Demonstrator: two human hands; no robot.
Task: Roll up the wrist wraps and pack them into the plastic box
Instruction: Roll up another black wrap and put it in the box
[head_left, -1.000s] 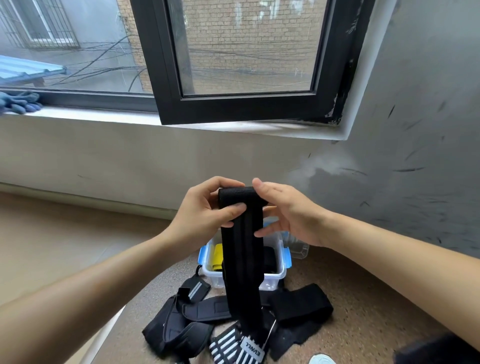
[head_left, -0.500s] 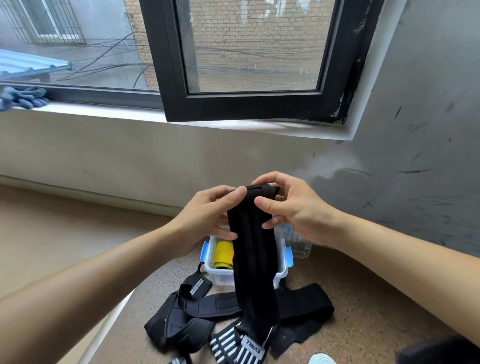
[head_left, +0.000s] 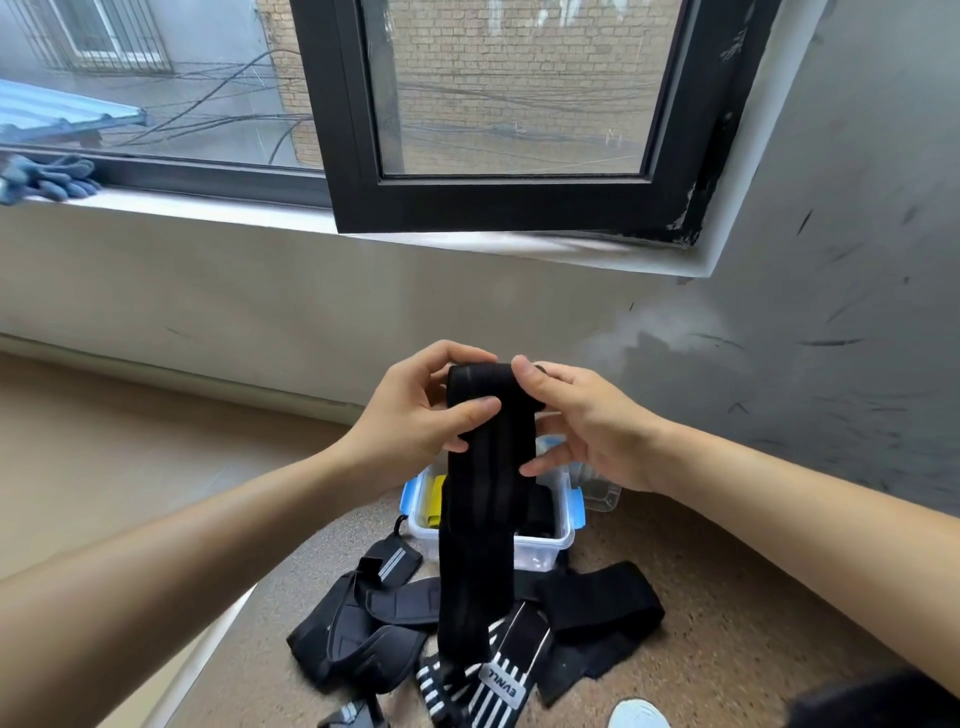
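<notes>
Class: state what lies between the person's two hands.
In the head view, the top end of a black wrist wrap lies between the left hand and right hand; both grip it.

Plastic box (head_left: 563, 540) sits behind the wraps (head_left: 597, 608) on the floor (head_left: 727, 597).
</notes>
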